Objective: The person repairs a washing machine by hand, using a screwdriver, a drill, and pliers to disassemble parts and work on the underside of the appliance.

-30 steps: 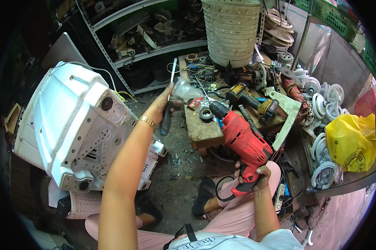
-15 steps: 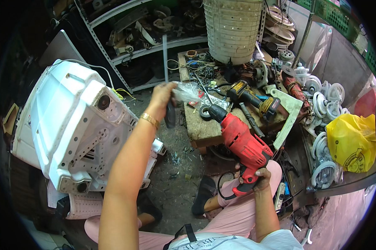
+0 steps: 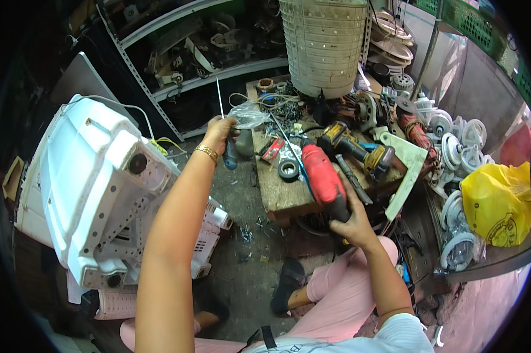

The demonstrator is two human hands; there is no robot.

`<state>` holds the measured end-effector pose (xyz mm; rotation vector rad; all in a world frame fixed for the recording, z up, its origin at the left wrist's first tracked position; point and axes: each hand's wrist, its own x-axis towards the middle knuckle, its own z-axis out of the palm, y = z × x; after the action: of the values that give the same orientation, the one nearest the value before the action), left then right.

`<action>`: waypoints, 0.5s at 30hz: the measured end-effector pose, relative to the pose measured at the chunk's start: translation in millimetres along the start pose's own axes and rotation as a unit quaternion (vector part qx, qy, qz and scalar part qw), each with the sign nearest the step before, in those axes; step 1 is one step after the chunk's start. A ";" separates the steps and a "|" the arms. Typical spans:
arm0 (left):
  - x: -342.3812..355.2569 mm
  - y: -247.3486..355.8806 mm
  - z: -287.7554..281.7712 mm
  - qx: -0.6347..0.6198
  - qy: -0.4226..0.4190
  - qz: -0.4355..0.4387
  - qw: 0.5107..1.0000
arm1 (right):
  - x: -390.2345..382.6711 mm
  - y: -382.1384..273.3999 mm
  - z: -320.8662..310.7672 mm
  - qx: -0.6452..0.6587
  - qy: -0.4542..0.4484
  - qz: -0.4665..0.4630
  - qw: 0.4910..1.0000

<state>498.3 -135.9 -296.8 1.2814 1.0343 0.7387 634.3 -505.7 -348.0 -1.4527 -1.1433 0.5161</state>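
My left hand (image 3: 221, 129) is closed on a screwdriver (image 3: 230, 154), its long shaft pointing up and handle hanging below, with a crumpled clear plastic bag (image 3: 249, 116) at my fingers. My right hand (image 3: 351, 219) grips a red corded drill (image 3: 323, 175) at its rear, over the front of a cluttered wooden bench (image 3: 280, 195). Just left of that drill lie a roll of black tape (image 3: 288, 170) and a small red item (image 3: 271, 150); to its right are a yellow-and-black cordless drill (image 3: 362, 150), a metal bar (image 3: 352, 179) and a pale angled bracket (image 3: 407, 176).
A white plastic appliance body (image 3: 83, 170) lies at left. Behind are metal shelves (image 3: 218, 70) and a perforated drum (image 3: 318, 41). White round parts (image 3: 454, 147) and a yellow bag (image 3: 495, 200) line the right. Debris (image 3: 248, 232) is scattered on the floor near my feet.
The red drill has risen from near my knee and turned, its body now over the bench. My left hand has moved slightly left and up with the screwdriver.
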 end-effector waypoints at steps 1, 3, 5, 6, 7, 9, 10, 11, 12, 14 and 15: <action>12.8 2.9 4.6 -0.001 -0.011 0.002 1.000 | 7.8 -0.2 1.4 0.001 0.000 -0.004 1.000; 41.9 4.7 20.0 -0.011 -0.013 0.030 0.999 | 19.7 -1.0 4.0 -0.231 -0.051 0.027 0.971; 76.9 9.7 45.0 -0.030 0.011 0.061 0.998 | 31.4 -0.6 9.2 -0.246 -0.044 -0.014 0.968; 95.2 14.1 59.7 -0.034 0.034 0.061 0.997 | 35.9 0.1 11.8 -0.270 -0.052 -0.022 0.961; 112.2 19.0 74.6 -0.038 0.057 0.060 0.996 | 40.2 1.2 13.6 -0.295 -0.059 -0.032 0.953; 138.7 28.2 102.1 -0.065 0.064 0.036 0.995 | 47.3 4.8 17.1 -0.316 -0.063 -0.032 0.946; 146.5 29.9 113.8 -0.026 0.071 0.053 0.996 | 50.1 7.0 17.6 -0.337 -0.062 -0.040 0.938; 152.1 31.4 123.0 -0.010 0.095 0.060 0.994 | 53.2 9.9 18.2 -0.356 -0.063 -0.046 0.931; 153.6 29.1 132.8 -0.013 0.135 0.090 0.987 | 56.1 12.5 17.6 -0.375 -0.071 -0.036 0.924; 148.3 22.1 140.9 0.019 0.186 0.111 0.976 | 62.7 18.6 17.3 -0.388 -0.074 -0.045 0.917; 139.9 14.0 144.8 0.058 0.207 0.130 0.968 | 65.4 21.3 17.6 -0.404 -0.076 -0.055 0.910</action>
<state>686.8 -65.8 -314.7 1.4142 1.2704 1.1983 655.1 -438.1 -353.3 -2.0520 -1.6666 0.0507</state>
